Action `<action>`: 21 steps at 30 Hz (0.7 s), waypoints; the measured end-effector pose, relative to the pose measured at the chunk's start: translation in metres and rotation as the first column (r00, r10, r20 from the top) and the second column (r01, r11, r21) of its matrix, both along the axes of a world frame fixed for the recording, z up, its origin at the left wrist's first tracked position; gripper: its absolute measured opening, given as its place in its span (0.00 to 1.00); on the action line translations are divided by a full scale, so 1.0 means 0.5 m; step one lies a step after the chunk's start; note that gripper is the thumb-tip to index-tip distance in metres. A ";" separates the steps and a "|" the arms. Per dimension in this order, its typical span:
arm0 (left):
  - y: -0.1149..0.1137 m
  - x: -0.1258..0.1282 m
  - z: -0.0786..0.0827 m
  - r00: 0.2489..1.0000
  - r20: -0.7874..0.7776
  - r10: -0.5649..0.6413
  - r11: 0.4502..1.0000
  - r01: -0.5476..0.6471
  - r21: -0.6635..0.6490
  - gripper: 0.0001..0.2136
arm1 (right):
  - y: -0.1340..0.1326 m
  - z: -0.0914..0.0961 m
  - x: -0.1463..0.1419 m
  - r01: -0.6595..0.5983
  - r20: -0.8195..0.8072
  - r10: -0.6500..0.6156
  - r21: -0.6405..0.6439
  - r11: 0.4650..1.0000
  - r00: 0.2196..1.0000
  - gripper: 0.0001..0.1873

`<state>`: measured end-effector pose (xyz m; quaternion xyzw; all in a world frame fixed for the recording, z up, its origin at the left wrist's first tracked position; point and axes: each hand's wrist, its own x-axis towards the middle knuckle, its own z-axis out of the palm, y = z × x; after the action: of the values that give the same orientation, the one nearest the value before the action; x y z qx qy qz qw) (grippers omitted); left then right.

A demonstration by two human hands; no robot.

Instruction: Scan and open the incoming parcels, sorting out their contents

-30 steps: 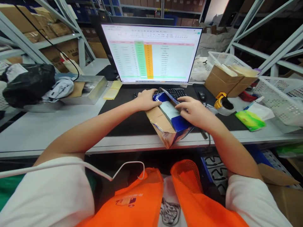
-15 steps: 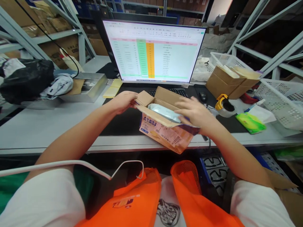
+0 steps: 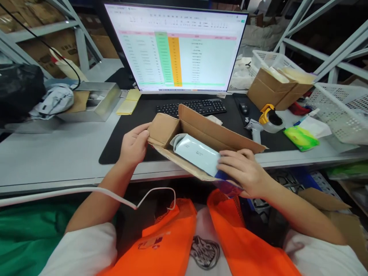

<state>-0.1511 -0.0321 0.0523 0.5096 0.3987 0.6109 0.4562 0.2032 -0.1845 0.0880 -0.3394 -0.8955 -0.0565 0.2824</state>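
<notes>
An opened cardboard box [image 3: 198,126] is tilted towards me at the desk's front edge, its flaps spread. Inside lies a pale blue, shiny pack [image 3: 197,153] with small dark print and a curled left end. My left hand [image 3: 134,145] pinches the box's left flap between thumb and fingers. Over the box's right end, my right hand [image 3: 244,170] is closed, its fingertips resting on the pack's right end near a dark blue printed flap. The right thumb is hidden.
Behind the box stand a keyboard [image 3: 201,106] and a monitor [image 3: 184,53] showing a spreadsheet. To the right are a mouse [image 3: 243,108], a barcode scanner [image 3: 254,128], a tape dispenser [image 3: 270,119], a green packet [image 3: 301,138] and white baskets [image 3: 342,107]. A metal tray [image 3: 100,101] sits left.
The box has come closer and tipped, showing more of its inside and hiding its printed front. My right hand has moved down onto its right end; the left keeps hold of the flap.
</notes>
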 end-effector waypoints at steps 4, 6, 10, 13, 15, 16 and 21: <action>-0.018 0.029 -0.001 0.999 0.049 0.000 1.000 0.001 -0.023 0.17 | -0.036 -0.021 0.058 0.023 -0.176 -0.004 0.108 0.994 0.984 0.13; -0.028 0.039 -0.004 0.996 0.088 0.014 0.999 -0.011 -0.037 0.17 | -0.078 -0.034 0.095 0.088 -0.196 -0.076 0.055 0.995 0.978 0.13; -0.049 0.057 -0.011 0.985 0.170 0.035 0.999 -0.031 -0.027 0.13 | -0.163 -0.039 0.131 0.191 -0.144 -0.194 -0.034 0.981 0.970 0.07; -0.074 0.085 0.006 0.973 0.216 -0.079 0.997 0.081 0.004 0.14 | -0.192 -0.011 0.123 0.341 -0.017 -0.345 -0.119 0.933 0.939 0.08; -0.092 0.111 0.028 0.965 0.203 -0.165 0.985 0.150 0.088 0.16 | -0.190 0.018 0.117 0.471 0.117 -0.457 -0.184 0.863 0.882 0.14; -0.099 0.124 0.041 0.964 0.184 -0.192 0.975 0.167 0.144 0.16 | -0.183 0.033 0.117 0.522 0.181 -0.492 -0.214 0.826 0.852 0.19; -0.084 0.155 0.077 0.971 0.043 -0.236 0.949 0.221 0.223 0.22 | -0.132 0.082 0.167 0.339 0.174 -0.292 -0.439 0.832 0.941 0.30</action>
<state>-0.0736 -0.0740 0.0911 0.5774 0.2520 0.6111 0.4792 0.2867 -0.2504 0.1291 -0.5368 -0.8273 0.0959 0.1352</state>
